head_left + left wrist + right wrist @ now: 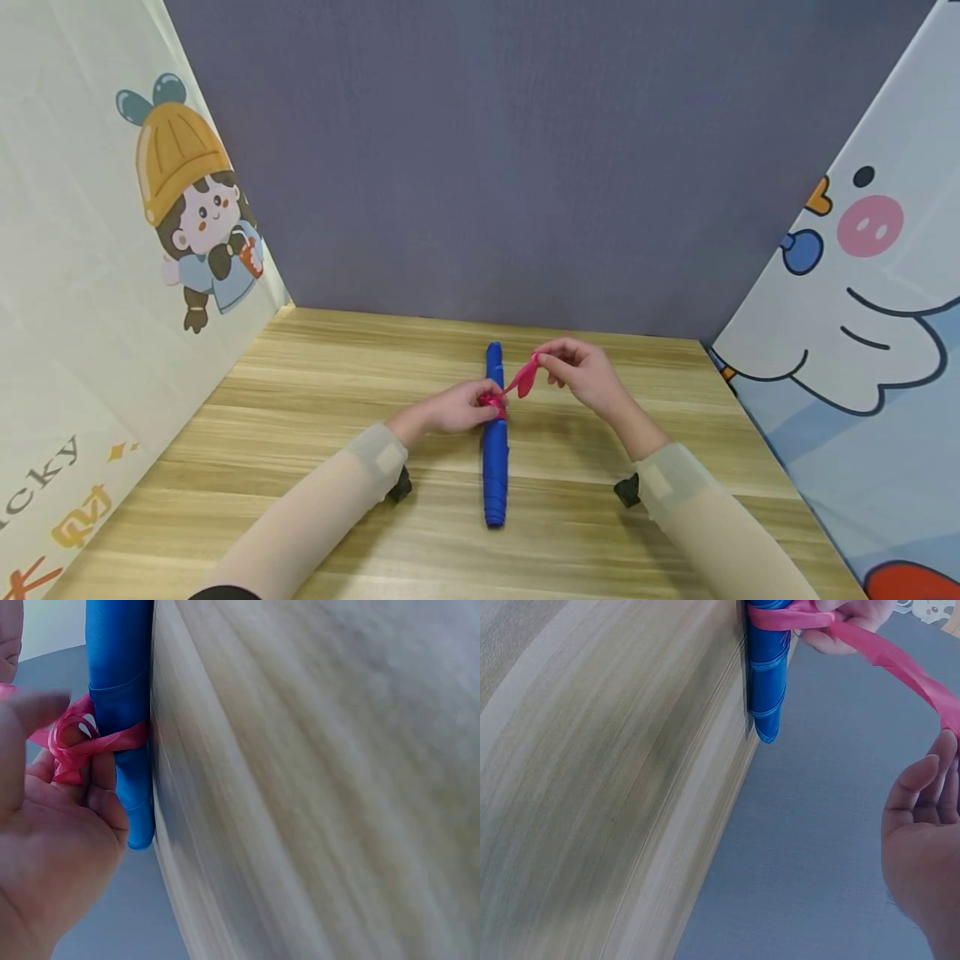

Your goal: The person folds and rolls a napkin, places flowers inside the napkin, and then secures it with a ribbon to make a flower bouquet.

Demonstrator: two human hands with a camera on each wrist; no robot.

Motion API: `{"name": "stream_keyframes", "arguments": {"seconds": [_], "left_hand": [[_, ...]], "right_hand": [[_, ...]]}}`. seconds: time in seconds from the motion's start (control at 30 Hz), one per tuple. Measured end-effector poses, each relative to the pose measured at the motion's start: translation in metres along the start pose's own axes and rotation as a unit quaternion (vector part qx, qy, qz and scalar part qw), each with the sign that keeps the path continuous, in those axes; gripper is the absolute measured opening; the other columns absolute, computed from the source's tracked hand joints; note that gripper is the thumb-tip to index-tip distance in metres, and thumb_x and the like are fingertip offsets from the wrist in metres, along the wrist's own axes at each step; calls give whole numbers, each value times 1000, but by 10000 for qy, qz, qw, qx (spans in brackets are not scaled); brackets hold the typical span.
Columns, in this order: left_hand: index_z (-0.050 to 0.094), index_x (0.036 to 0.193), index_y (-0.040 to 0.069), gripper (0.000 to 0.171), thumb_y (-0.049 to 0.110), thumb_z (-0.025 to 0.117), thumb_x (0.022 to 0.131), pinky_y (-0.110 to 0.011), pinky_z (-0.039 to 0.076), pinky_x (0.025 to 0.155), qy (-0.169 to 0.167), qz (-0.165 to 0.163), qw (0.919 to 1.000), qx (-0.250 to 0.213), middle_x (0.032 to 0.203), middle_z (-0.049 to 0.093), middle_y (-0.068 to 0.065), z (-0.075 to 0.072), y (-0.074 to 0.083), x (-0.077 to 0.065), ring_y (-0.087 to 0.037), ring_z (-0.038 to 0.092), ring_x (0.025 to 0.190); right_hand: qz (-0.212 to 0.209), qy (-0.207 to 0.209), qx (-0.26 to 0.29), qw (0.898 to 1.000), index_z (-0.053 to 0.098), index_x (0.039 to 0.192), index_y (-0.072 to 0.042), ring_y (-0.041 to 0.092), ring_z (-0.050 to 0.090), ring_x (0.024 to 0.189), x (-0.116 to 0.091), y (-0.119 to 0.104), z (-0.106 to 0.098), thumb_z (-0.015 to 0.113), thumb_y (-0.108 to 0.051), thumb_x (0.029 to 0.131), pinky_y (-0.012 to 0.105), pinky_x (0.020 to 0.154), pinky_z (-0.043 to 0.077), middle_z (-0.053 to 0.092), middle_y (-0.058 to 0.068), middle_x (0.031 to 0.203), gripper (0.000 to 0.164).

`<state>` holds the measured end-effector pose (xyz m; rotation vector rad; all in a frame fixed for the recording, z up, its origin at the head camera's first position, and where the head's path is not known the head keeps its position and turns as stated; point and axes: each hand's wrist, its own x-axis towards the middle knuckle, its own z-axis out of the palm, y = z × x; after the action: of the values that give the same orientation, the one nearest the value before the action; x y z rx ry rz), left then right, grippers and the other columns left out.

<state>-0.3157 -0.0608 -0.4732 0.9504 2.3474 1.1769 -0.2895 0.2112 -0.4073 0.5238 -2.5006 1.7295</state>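
Note:
A long blue roll [495, 475], tapered at its far end, lies on the table pointing away from me. Around its middle passes a pink ribbon [772, 619], which forms a loop [73, 739] on the roll's upper side. My left hand [461, 406] holds the ribbon at that loop, its curled fingers against the roll. To the right and a little higher, my right hand [581, 372] pinches the ribbon's free part [527, 377] between thumb and fingers. That stretch runs from the roll up to the right hand. What the roll is made of is hard to tell.
The wood-grain table [315, 392] meets a grey-blue wall panel [480, 167] at the back. Printed cloth panels stand at the left [67, 250] and right [885, 350]. Dark straps or mounts [627, 490] sit at both wrists.

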Motion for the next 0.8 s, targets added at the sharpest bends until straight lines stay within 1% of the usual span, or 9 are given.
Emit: {"name": "stream_keyframes", "arguments": {"seconds": [0.1,0.27,0.37,0.47,0.53,0.63,0.67,0.73,0.8], "left_hand": [[66,131,4,28,19,70,108,-27,54,80,13,10,9999,112,109,77,-3,1,-1,1,-12,63,88],[64,135,1,31,12,67,106,-23,49,71,130,48,9996,266,91,64,1,2,-3,2,-10,56,77],[64,135,-2,32,5,64,104,-23,47,69,177,145,9994,278,89,61,0,3,-4,3,-11,54,75],[65,134,-3,31,2,62,104,-24,50,73,343,253,9983,401,98,64,-4,4,-4,3,-13,57,82],[64,136,-2,32,1,61,104,-26,53,80,527,301,9968,522,111,67,-9,5,-3,2,-16,61,92],[60,144,-2,40,-3,62,104,-30,60,88,829,293,9948,506,132,64,-17,6,-1,0,-23,67,108],[59,146,-2,42,-4,63,104,-32,62,90,929,281,9942,472,136,62,-20,6,-1,-1,-26,68,111],[60,145,-2,43,-4,66,103,-34,64,90,1120,255,9925,415,138,61,-21,5,0,-2,-29,71,113],[67,136,0,34,-1,70,103,-34,63,91,1307,228,9897,531,132,65,-18,4,0,-3,-28,71,111]], "right_hand": [[-26,-14,20,10000,79,122,-8,34,68,80,1,1,0,74,-23,108,25,63,52,73,-2,88,21],[-29,-33,24,10000,79,122,-8,17,67,76,0,1,1,73,-24,108,25,63,52,73,-1,90,22],[-14,-25,20,10000,79,121,-9,15,67,75,0,1,1,74,-25,108,25,63,52,73,1,90,22],[3,-19,5,10000,79,121,-9,20,68,76,0,1,1,74,-25,108,25,62,51,73,0,90,22],[15,-13,4,10000,79,122,-9,24,69,77,0,2,1,74,-25,108,25,63,52,74,0,91,22],[41,-8,21,10000,79,122,-7,29,69,80,0,2,1,73,-24,108,25,65,54,75,-1,92,22],[53,-4,38,10000,79,122,-7,31,70,80,-1,3,1,73,-24,108,25,65,55,75,-1,92,23],[88,-3,47,10000,78,123,-7,31,70,80,-2,3,0,73,-24,108,26,66,55,75,-1,93,23],[106,-8,32,9999,78,123,-7,31,70,80,-3,5,-1,73,-25,108,26,66,56,75,-1,93,24]]}}
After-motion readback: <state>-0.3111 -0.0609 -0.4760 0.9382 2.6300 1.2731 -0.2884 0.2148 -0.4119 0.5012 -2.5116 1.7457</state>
